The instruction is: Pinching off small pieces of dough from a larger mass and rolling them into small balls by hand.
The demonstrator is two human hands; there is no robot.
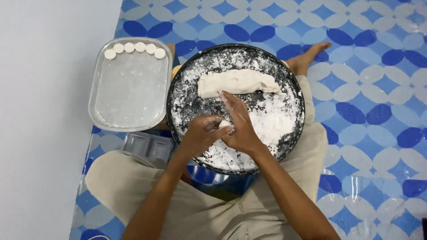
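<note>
A: Hands over round dark tray (293, 95), floured. Left hand (203, 133) and right hand (238, 122) pressed together, grip closed on small dough piece (225, 123).

B: Dough log (238, 82)?

A: Lies on far side of tray, just beyond fingertips. Six dough discs (134, 49) line the far edge of metal tray (129, 89), left.

Small white dough piece (225, 124) pressed btwn palms; dough log (238, 82) in floured pan (291, 84)
</note>
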